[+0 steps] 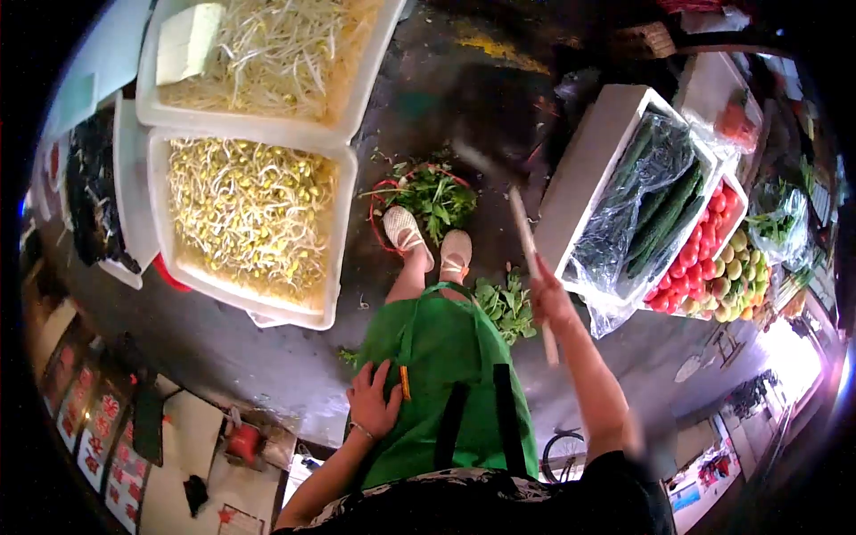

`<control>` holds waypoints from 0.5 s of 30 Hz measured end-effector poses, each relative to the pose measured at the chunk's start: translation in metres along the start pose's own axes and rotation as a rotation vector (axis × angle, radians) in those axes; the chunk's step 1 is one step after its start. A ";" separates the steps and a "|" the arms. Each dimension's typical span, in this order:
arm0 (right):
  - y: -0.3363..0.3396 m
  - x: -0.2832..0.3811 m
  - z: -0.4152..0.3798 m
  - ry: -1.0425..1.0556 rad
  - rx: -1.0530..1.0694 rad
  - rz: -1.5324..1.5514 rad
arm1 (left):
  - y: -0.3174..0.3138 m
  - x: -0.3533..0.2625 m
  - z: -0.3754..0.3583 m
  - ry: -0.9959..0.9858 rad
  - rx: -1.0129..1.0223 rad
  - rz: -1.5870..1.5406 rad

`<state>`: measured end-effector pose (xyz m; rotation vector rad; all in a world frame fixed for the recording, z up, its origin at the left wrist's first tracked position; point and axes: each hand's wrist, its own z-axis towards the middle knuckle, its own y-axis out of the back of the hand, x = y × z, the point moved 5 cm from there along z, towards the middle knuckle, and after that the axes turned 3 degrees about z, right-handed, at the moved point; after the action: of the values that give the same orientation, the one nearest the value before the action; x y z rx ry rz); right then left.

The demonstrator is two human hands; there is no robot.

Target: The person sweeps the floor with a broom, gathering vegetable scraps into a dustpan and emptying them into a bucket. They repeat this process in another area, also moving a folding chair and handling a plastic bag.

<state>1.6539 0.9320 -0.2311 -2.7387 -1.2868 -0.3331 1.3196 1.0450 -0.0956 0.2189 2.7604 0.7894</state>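
two hands are busy: the right hand [550, 299] is closed around a wooden broom handle [531, 259], its blurred head [490, 156] over the dark floor [267, 357] near scattered greens [506, 306], so sweeping looks underway; the left hand [373, 401] rests open on the green apron [446, 392]. next, the head likely needs drawing across those leaves.

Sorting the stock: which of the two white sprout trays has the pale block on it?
The upper sprout tray: a pale block lies at its left end. The lower sprout tray, with yellow-headed sprouts, has none.
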 end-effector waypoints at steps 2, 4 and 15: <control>0.007 0.037 0.042 0.274 -0.120 -0.192 | -0.011 0.000 -0.004 0.012 0.003 0.021; -0.007 0.093 0.083 0.371 -0.066 -0.168 | -0.020 0.002 -0.007 0.013 -0.012 0.028; -0.028 -0.082 0.081 0.513 -0.045 -1.004 | -0.031 0.004 -0.045 0.105 -0.121 -0.019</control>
<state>1.5944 0.9034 -0.3295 -1.6009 -2.3139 -1.0306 1.3009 0.9976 -0.0758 0.1306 2.7948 0.9860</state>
